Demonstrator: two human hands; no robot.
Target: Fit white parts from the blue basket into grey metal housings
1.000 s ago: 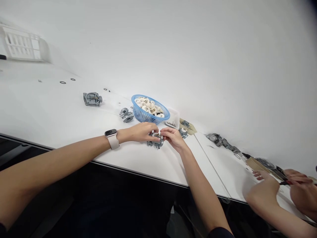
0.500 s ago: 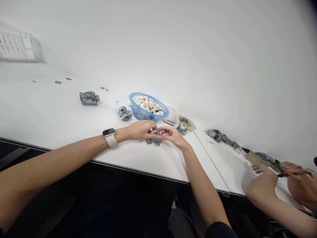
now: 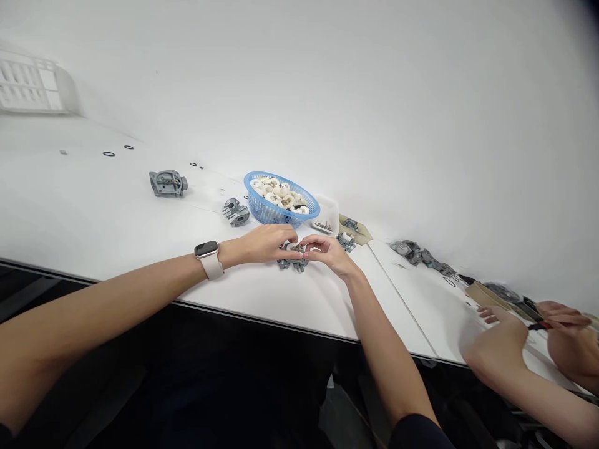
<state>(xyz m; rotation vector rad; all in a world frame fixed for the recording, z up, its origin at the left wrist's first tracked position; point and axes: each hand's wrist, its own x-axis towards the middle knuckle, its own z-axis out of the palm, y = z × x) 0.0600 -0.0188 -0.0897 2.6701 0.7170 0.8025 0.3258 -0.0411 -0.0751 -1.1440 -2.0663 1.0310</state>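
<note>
A grey metal carburetor body [image 3: 294, 265] with a white part, apparently a float, on top rests on the white table close to the front edge. My left hand [image 3: 266, 243], with a watch on its wrist, is closed on it from the left, thumb along the near side. From the right, my right hand [image 3: 327, 254] pinches at its top with thumb and fingertips. The fingers partly cover the white part, and any small piece between them cannot be made out. Just behind stands a blue basket [image 3: 281, 217] full of white ring-like floats.
More carburetor bodies lie left [image 3: 167, 183] and behind my left hand [image 3: 235, 212]. A clear tray [image 3: 328, 215] holds small metal pins. Black O-rings [image 3: 109, 154] are scattered at left. At far right, a co-worker's hands [image 3: 561, 324] hold a red-handled tool. A white rack [image 3: 28, 84] stands far left.
My hands stay at the carburetor body with only slight finger movement. The view has shifted a little. The co-worker's hands have moved slightly.
</note>
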